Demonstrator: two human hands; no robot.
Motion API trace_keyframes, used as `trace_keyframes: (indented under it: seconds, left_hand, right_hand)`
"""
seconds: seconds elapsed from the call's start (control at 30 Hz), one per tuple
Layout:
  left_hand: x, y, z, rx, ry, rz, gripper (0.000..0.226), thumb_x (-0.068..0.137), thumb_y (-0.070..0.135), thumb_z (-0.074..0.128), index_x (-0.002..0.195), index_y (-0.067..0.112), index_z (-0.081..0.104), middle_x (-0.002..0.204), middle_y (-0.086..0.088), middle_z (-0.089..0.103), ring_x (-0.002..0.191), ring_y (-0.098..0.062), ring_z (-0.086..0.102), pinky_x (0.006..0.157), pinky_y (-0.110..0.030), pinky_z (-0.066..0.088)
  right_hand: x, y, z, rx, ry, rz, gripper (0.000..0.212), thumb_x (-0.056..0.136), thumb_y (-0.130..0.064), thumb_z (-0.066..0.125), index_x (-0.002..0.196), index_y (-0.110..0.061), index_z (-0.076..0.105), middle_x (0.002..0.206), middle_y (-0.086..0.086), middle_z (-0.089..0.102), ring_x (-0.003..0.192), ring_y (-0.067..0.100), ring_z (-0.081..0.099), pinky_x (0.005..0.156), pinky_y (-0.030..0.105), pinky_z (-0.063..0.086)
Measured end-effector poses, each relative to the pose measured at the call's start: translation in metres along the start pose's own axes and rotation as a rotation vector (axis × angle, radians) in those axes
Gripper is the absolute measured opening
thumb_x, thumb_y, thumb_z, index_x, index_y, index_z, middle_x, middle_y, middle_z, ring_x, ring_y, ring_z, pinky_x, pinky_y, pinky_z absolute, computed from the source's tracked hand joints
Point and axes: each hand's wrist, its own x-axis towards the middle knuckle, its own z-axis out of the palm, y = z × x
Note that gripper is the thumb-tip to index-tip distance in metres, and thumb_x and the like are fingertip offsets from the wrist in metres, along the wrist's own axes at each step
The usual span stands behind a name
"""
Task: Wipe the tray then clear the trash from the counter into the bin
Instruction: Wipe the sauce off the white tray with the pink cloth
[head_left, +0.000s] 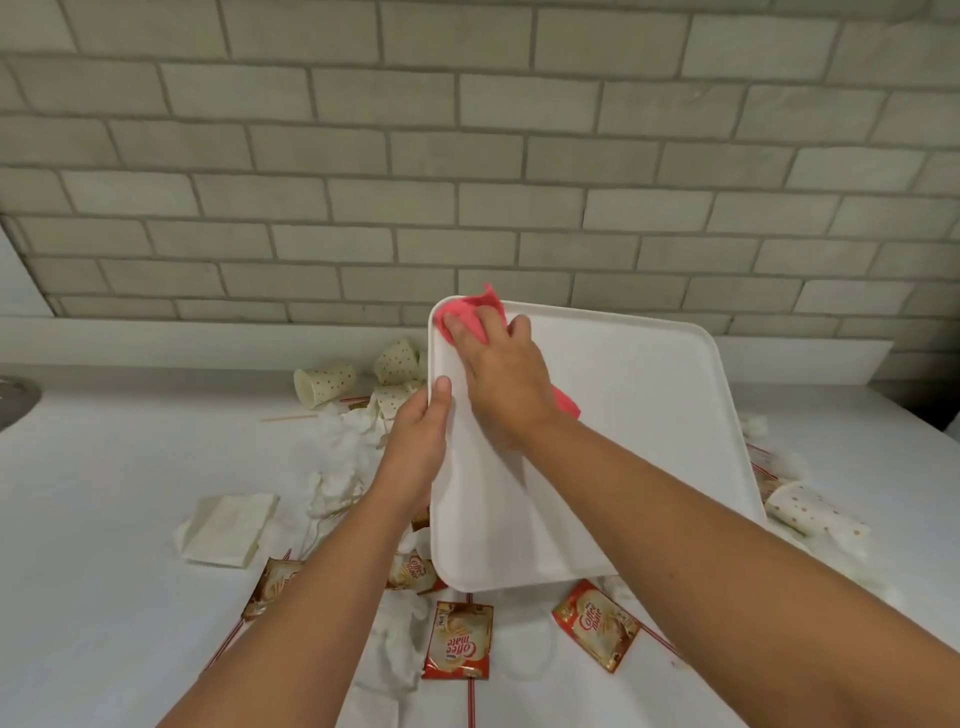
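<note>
A folded napkin (228, 527) lies flat on the white tabletop (104, 519), left of the mess. Behind it, near the tabletop's back edge, a spotted paper cup (324, 383) lies on its side beside a thin wooden stirrer (288, 417), with more spotted cups (397, 361) tipped over just to its right. Crumpled white tissues (343, 457) spread forward from those cups toward the near edge.

The left hand (415, 452) is closed on the left rim of the tray (639, 441), thumb on top and fingers hidden underneath. The tray is white, tilted up toward the person, and held above the litter in the middle of the tabletop (its near rim hangs over the sachets). The right hand (501, 374) presses flat, fingers spread, on a pink cloth (470, 312) at the tray's far left corner; a bit of the cloth also shows past the wrist.

Toward the near edge, Coffee mate sachets (458, 639) lie scattered: one partly behind the left forearm, one partly under the tray, one in the open, and another to its right. Red-and-white striped straws (471, 699) lie among them. Right of the tray, another spotted cup (810, 512) lies on its side amid more tissue, toward the tabletop's right edge.
</note>
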Motion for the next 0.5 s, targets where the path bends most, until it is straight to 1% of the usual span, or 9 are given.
trace_keyframes:
  seconds: [0.07, 0.13, 0.2, 0.27, 0.33, 0.4, 0.5]
  left_hand:
    - [-0.002, 0.003, 0.0, 0.023, -0.002, 0.026, 0.027, 0.098, 0.042, 0.036, 0.091, 0.034, 0.061, 0.094, 0.005, 0.07, 0.091, -0.013, 0.066, 0.079, -0.029, 0.052]
    - [-0.004, 0.006, 0.0, 0.032, -0.006, 0.041, 0.028, 0.098, 0.041, 0.037, 0.087, 0.032, 0.061, 0.092, 0.005, 0.069, 0.09, -0.015, 0.066, 0.081, -0.032, 0.052]
    - [-0.005, 0.009, -0.002, 0.027, -0.005, 0.043, 0.028, 0.098, 0.041, 0.039, 0.085, 0.031, 0.061, 0.089, 0.005, 0.068, 0.087, -0.016, 0.066, 0.082, -0.035, 0.052]
    - [-0.006, 0.012, -0.005, 0.0, -0.005, 0.041, 0.026, 0.097, 0.04, 0.039, 0.087, 0.032, 0.062, 0.091, 0.006, 0.07, 0.087, -0.014, 0.067, 0.08, -0.032, 0.054]
    - [-0.006, 0.015, -0.01, -0.016, 0.001, 0.034, 0.026, 0.097, 0.041, 0.039, 0.089, 0.033, 0.062, 0.092, 0.009, 0.07, 0.087, -0.011, 0.067, 0.074, -0.027, 0.053]
    - [-0.007, 0.017, -0.012, -0.026, -0.009, 0.039, 0.027, 0.097, 0.042, 0.039, 0.091, 0.033, 0.063, 0.091, 0.009, 0.071, 0.085, -0.01, 0.068, 0.071, -0.026, 0.053]
    - [-0.01, 0.023, -0.014, -0.028, -0.018, 0.061, 0.029, 0.097, 0.042, 0.039, 0.094, 0.031, 0.065, 0.082, 0.012, 0.073, 0.075, -0.006, 0.07, 0.061, -0.02, 0.054]
  right_hand:
    - [0.006, 0.01, -0.006, 0.018, -0.024, 0.056, 0.054, 0.095, -0.02, 0.038, 0.146, -0.035, 0.024, 0.142, 0.004, 0.029, 0.109, 0.033, 0.037, 0.068, 0.035, 0.039]
    - [0.003, 0.025, -0.007, 0.03, -0.017, 0.084, 0.05, 0.097, -0.02, 0.034, 0.143, -0.04, 0.027, 0.142, 0.002, 0.029, 0.11, 0.033, 0.038, 0.066, 0.034, 0.04]
    - [-0.006, 0.045, -0.006, 0.035, 0.004, 0.145, 0.05, 0.098, -0.018, 0.032, 0.141, -0.043, 0.029, 0.145, 0.002, 0.028, 0.11, 0.034, 0.04, 0.068, 0.037, 0.044]
    - [-0.015, 0.066, -0.006, 0.037, 0.004, 0.238, 0.051, 0.097, -0.014, 0.033, 0.141, -0.041, 0.03, 0.147, 0.004, 0.026, 0.109, 0.035, 0.041, 0.073, 0.042, 0.047]
    - [-0.022, 0.087, -0.007, 0.024, -0.012, 0.317, 0.052, 0.097, -0.013, 0.033, 0.143, -0.038, 0.03, 0.147, 0.006, 0.026, 0.11, 0.036, 0.041, 0.078, 0.044, 0.046]
    - [-0.026, 0.105, -0.01, -0.002, -0.027, 0.385, 0.052, 0.097, -0.012, 0.033, 0.144, -0.035, 0.029, 0.147, 0.01, 0.026, 0.111, 0.037, 0.041, 0.078, 0.043, 0.045]
    - [-0.033, 0.131, -0.016, -0.032, -0.039, 0.485, 0.051, 0.097, -0.011, 0.033, 0.145, -0.03, 0.03, 0.143, 0.012, 0.028, 0.114, 0.04, 0.041, 0.082, 0.044, 0.043]
